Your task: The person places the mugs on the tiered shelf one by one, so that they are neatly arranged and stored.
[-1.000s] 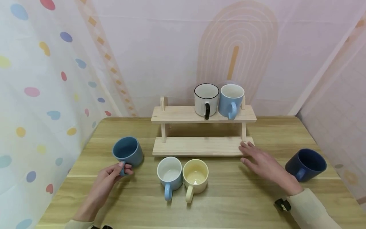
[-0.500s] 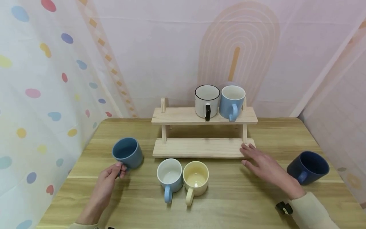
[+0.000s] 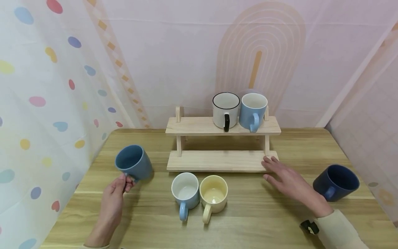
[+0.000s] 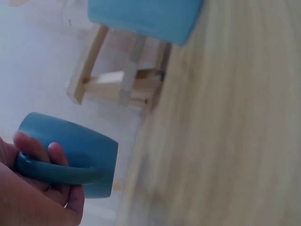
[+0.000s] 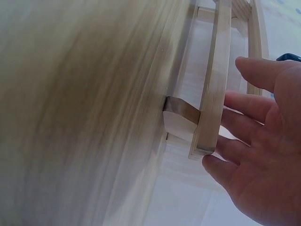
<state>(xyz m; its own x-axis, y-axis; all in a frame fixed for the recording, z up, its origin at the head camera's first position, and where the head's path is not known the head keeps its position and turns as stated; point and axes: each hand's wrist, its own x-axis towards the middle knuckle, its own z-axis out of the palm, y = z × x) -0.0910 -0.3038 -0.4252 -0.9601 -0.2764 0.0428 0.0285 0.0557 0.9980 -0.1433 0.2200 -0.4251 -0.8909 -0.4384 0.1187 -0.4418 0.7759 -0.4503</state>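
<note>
At the left, my left hand [image 3: 112,202] pinches the handle of a teal-blue mug [image 3: 141,166]. In the left wrist view this mug [image 4: 70,139] appears raised a little off the table, with fingers curled through its handle [image 4: 61,173]. My right hand [image 3: 287,180] lies with extended fingers at the right end of the wooden two-tier shelf's lower board [image 3: 217,161]. In the right wrist view its fingertips touch that board [image 5: 217,84]. On the upper board [image 3: 192,125] stand a white mug with a black handle [image 3: 222,116] and a light-blue mug [image 3: 247,117].
In front of the shelf, a light-blue mug with white inside [image 3: 189,200] and a yellow mug [image 3: 217,204] stand side by side, handles toward me. A navy mug [image 3: 324,180] is beside my right forearm. Patterned curtains [image 3: 174,62] enclose the wooden table [image 3: 248,221].
My left hand has shifted its grip on the teal-blue mug's handle and moved the mug slightly left and up, tilting it. The right hand has stayed at the shelf's end.
</note>
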